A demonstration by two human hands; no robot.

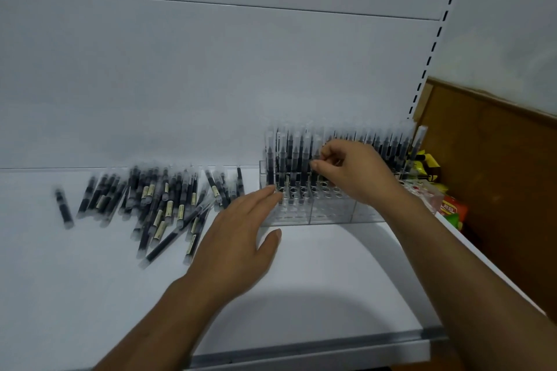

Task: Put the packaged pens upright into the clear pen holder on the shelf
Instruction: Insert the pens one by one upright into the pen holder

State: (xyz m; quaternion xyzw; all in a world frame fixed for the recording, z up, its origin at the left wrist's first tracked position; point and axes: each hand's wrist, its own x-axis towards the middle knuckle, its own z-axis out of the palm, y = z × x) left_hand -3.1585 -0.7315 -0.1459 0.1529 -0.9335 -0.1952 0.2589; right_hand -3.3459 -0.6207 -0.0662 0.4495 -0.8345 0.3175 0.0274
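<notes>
- Shelf (331,280): white and flat, with a metal strip along its near edge. A white back panel (211,84) rises on the far side.
- Pen holder (319,215): a clear box whose top plate is pierced with round holes. It stands at the far right of the shelf, close against the back panel.
- Standing pens (388,141): packaged, dark-barrelled and upright, they fill the holder's far rows across its width. Several holes in the nearer rows show open.
- Loose pens (162,202): a heap of packaged pens lying flat on the far left part of the shelf, reaching almost to the holder's left side. A stray pen (64,205) lies alone to the left of the heap.
- Left hand (238,238): palm down, fingers straight and close together, holding nothing. Its fingertips (269,189) touch the holder's near left corner.
- Right hand (358,172): it reaches over the holder from the right with its fingers curled. Thumb and forefinger pinch one pen (315,144), upright at the front of the filled rows, left of the middle. Blur hides whether its lower end sits in a hole.
- Right of the shelf: a slotted upright strip (434,48), a brown wooden panel (497,175), and yellow and red packets (452,208) just beyond the holder's right end.
</notes>
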